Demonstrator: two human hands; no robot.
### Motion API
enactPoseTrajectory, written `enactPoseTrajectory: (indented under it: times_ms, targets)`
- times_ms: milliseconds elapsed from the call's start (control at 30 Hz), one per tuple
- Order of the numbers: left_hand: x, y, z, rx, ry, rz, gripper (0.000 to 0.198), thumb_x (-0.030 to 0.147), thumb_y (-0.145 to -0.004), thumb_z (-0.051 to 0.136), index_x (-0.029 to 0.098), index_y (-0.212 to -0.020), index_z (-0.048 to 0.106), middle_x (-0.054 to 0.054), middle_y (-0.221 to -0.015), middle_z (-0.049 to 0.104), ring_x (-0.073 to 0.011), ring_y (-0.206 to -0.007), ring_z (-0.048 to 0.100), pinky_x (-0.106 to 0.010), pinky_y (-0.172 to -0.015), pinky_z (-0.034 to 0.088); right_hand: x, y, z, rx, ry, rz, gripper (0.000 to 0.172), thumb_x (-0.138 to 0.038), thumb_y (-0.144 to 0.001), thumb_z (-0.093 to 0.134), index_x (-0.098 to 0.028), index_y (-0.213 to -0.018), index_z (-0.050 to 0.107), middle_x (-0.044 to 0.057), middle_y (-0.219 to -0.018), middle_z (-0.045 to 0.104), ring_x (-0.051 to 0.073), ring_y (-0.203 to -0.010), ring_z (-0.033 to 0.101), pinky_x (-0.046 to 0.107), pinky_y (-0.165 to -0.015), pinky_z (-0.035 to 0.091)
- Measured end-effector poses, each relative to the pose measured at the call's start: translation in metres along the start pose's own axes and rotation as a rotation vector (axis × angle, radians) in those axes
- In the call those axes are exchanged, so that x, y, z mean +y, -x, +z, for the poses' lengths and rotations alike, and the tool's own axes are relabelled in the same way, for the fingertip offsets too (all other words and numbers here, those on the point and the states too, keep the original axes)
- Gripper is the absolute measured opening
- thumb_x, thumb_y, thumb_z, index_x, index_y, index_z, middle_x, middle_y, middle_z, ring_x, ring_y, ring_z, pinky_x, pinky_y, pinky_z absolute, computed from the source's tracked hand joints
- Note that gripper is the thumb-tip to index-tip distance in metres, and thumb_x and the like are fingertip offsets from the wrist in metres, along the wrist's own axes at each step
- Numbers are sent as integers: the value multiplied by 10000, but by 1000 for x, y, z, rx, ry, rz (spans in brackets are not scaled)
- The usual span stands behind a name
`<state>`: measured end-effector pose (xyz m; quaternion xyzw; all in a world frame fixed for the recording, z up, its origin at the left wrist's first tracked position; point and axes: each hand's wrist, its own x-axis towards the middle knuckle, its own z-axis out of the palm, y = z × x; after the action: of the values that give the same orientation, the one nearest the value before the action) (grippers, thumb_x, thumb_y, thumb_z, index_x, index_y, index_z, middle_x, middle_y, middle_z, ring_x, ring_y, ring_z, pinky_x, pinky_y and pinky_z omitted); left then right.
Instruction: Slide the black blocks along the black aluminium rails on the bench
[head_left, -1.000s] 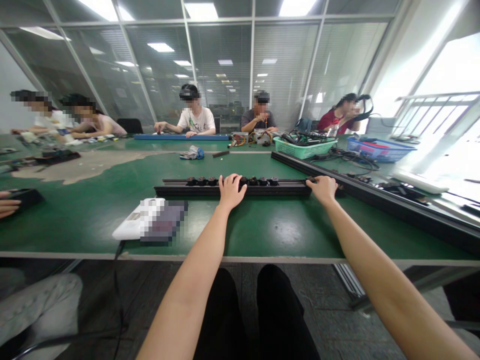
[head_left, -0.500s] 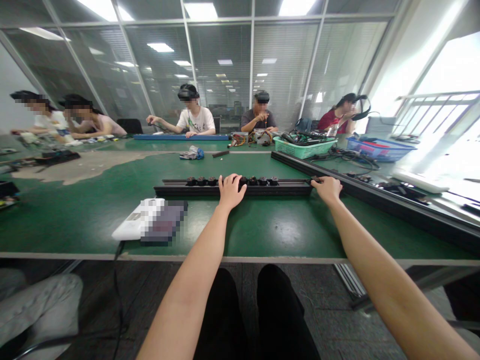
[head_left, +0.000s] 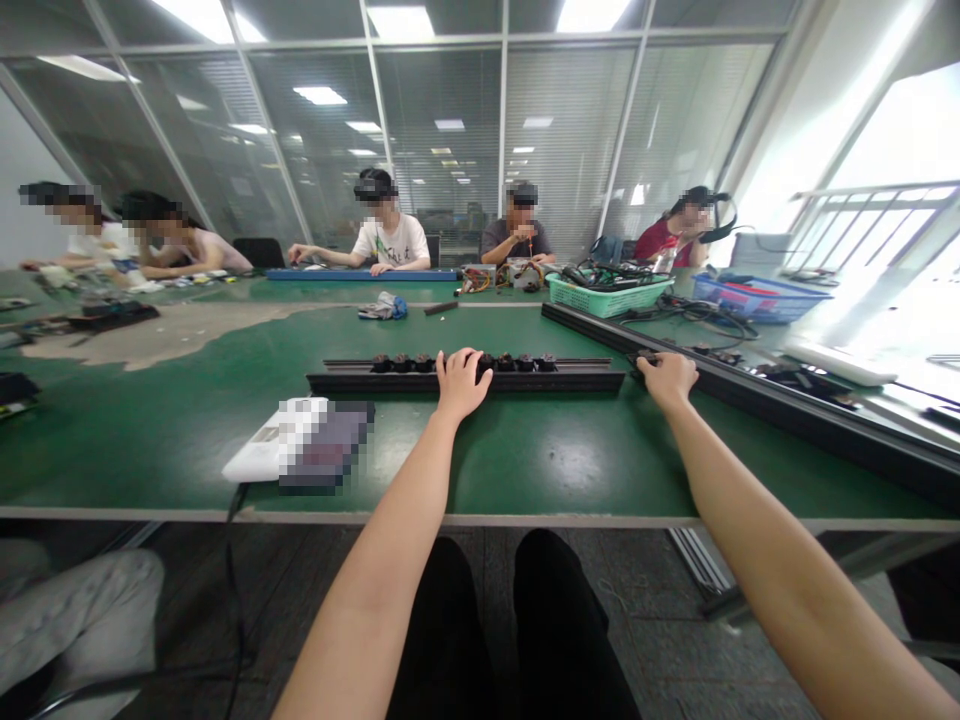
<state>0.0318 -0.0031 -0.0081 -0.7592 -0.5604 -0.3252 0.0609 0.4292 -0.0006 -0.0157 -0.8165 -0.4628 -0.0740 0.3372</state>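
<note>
A long black bar-shaped housing (head_left: pixel 375 383) lies crosswise on the green table (head_left: pixel 225 350), with several small dark round parts (head_left: pixel 525 363) in a row along its far side. Over its middle rests my left hand (head_left: pixel 463 382), fingers curved around the housing's top and far side. Just beyond the right end of the housing, my right hand (head_left: pixel 670 378) pinches a small dark piece (head_left: pixel 641 357), apart from the housing and close to a long black rail (head_left: pixel 750 385). The fingers partly hide this piece.
A white device (head_left: pixel 274 440) and a blurred dark item sit at the near left. Farther back are a crumpled grey-blue cloth (head_left: pixel 382 307), a green basket (head_left: pixel 609 295) of cables and a blue basket (head_left: pixel 761 300). Several people sit along the far side.
My right hand has moved a little to the right with the small dark piece, away from the housing's right end. My left hand and the housing have hardly moved.
</note>
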Motion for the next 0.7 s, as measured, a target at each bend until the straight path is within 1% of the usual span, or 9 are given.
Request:
enactPoseTrajectory:
  times_ms: [133,300,367,500,633,700]
  targets:
    - [1,0,0,2,-4,0,413,386,-1015,490,277,-1391,620,-82,-1468,607,-289,-1431,502,-578,-1339,93,-1,2,0,-10,-23,-31,525,-465,-911,552,-110,-1228,772,212,-1146,701,365,-1088,524,499,-973,395]
    - [1,0,-1,-3,-7,-2,415,387,-1015,486,288,-1397,616,-75,-1472,604,-290,-1437,497,-577,-1340,100,-5,9,5,-72,19,-89,549,-543,-942,537,-112,-1166,793,222,-1159,683,366,-1094,508,518,-978,384]
    - [1,0,-1,-2,-3,1,419,389,-1016,484,283,-1399,616,-78,-1472,603,-291,-1438,496,-578,-1341,97,-4,11,8,-87,69,-110,533,-532,-951,539,-122,-1187,785,224,-1191,671,367,-1110,500,520,-982,375]
    - [2,1,-2,-3,-2,-1,420,386,-1015,487,274,-1398,616,-85,-1473,603,-291,-1442,493,-579,-1342,95,-2,11,12,-102,194,-142,471,-444,-945,580,-116,-1229,763,239,-1252,645,380,-1166,488,516,-991,363]
    - [2,0,-1,-3,-4,-2,418,385,-1016,487,282,-1400,614,-81,-1476,601,-285,-1443,492,-575,-1342,92,0,6,12,-59,286,-70,458,-416,-915,643,-48,-1158,765,281,-1238,634,402,-1205,481,509,-994,362]
    - [1,0,0,-2,-4,-1,421,388,-1016,488,280,-1402,615,-83,-1475,600,-289,-1442,492,-575,-1342,94,3,3,9,-34,307,-8,467,-430,-887,684,-43,-1133,770,291,-1250,624,410,-1222,472,511,-998,360]
